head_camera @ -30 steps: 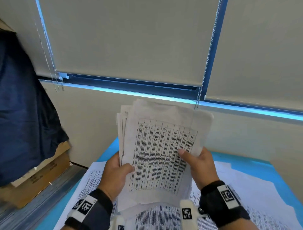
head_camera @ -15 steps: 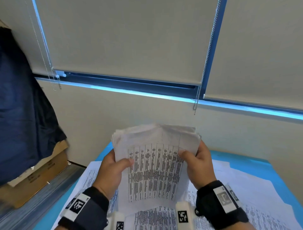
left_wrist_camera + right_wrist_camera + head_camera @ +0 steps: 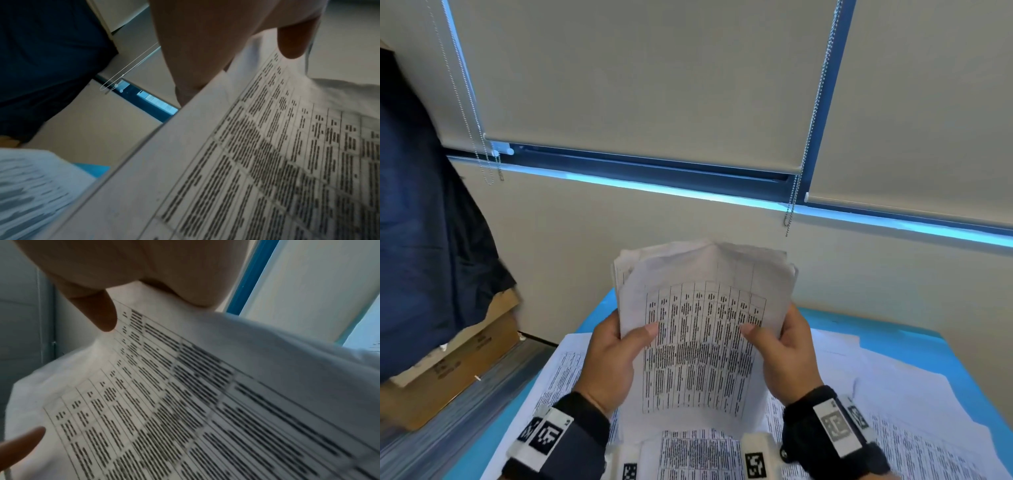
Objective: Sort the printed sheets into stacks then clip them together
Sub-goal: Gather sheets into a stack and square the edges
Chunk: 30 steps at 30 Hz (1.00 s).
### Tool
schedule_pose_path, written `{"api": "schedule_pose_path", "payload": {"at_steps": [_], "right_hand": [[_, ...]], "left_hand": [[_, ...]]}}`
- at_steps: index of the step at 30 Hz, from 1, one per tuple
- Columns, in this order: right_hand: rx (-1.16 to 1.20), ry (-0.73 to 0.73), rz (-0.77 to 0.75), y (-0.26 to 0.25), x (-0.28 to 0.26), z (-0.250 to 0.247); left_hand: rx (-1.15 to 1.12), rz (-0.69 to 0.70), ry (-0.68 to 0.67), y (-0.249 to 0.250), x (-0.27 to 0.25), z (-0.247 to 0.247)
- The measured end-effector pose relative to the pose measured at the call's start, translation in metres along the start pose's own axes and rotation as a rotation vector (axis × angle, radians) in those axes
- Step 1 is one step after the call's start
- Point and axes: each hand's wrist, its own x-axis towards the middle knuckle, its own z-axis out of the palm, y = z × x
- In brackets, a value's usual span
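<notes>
Your left hand [image 3: 613, 359] grips the left edge of the bundle of sheets [image 3: 703, 329], thumb laid flat across the printed front and the other fingers curled out of sight behind. The bundle stands nearly upright between your two hands, lifted clear of the blue table [image 3: 893, 325] and of the loose sheets [image 3: 893, 404] spread flat under your wrists. In the left wrist view the thumb [image 3: 292, 40] presses just inside the paper's margin, right beside the table of print.

This paper is light and limp. The top of the bundle, above your thumbs, bows and crumples toward you, and the sheet edges there sit uneven, so the pages are probably not squared yet. Expect single sheets to slide against one another; a loose pinch would likely let the inner ones slip down. Hold at the side edges about mid-height, where your thumbs are now, and avoid the floppy top corners. For squaring, a looser hold with the bottom edge tapped on the table seems the better way.

Your right hand [image 3: 787, 356] mirrors the left: thumb on the front at the right margin, fingers clamped behind. The right wrist view shows its thumb [image 3: 96, 313] on the first column of print. No clip shows in any view.
</notes>
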Motion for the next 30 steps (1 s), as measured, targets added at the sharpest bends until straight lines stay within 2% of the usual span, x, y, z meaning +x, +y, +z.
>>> {"api": "schedule_pose_path", "payload": {"at_steps": [3,7,10,13,18,22,26,30], "right_hand": [[-0.042,0.015,0.024,0.006,-0.006,0.006],[-0.056,0.108,-0.015,0.0,-0.009,0.01],[-0.065,0.129,-0.043,-0.004,-0.009,0.008],[-0.134,0.076,0.033,0.011,-0.014,0.007],[-0.269,0.015,0.149,0.039,-0.027,0.008],[-0.296,0.018,0.175,0.041,-0.026,0.008],[-0.255,-0.031,0.22,0.034,-0.016,-0.003],[-0.346,-0.014,0.281,0.038,-0.006,-0.037]], "left_hand": [[0.011,-0.044,0.067,-0.006,-0.004,0.003],[-0.013,-0.061,0.116,-0.002,0.0,0.009],[-0.049,-0.055,0.099,-0.002,0.003,0.008],[-0.044,-0.164,0.055,-0.023,0.002,-0.001],[0.218,-0.31,-0.048,-0.068,-0.005,-0.024],[0.298,-0.248,0.001,-0.073,0.002,-0.025],[0.191,-0.272,0.106,-0.076,0.013,-0.028],[-0.097,-0.461,0.195,-0.096,0.02,-0.042]]}}
